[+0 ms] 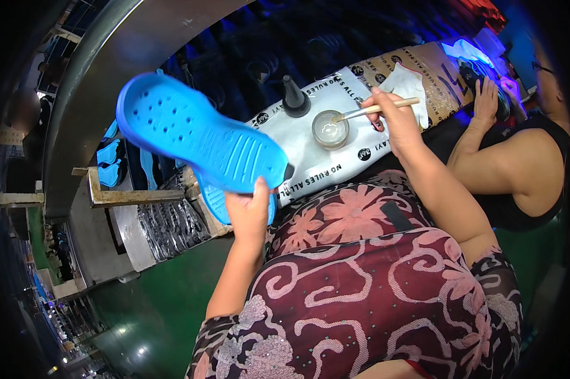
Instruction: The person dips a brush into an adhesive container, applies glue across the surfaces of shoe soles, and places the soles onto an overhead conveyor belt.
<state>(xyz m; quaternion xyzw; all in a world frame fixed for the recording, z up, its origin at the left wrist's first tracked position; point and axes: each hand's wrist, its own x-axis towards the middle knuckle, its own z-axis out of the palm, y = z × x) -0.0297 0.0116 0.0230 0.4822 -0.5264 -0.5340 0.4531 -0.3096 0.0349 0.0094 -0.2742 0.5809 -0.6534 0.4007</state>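
Brush (359, 112) at jar (331, 146) rim; bare white sheet (302, 142) between jar, blue sole (199, 129).

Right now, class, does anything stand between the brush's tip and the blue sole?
Just the left rim of the jar: the right hand holds the brush with its tip at the jar's mouth, and the left hand holds the sole beyond that rim. The cone stands off the direct line, on its far side.

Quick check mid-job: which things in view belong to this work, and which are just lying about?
In use:
- blue sole, left hand
- brush, right hand
- clear cup, under the bristles

Apparently lying about:
- black cone, beyond the cup
- second blue sole, partly hidden
- blue pieces, at left
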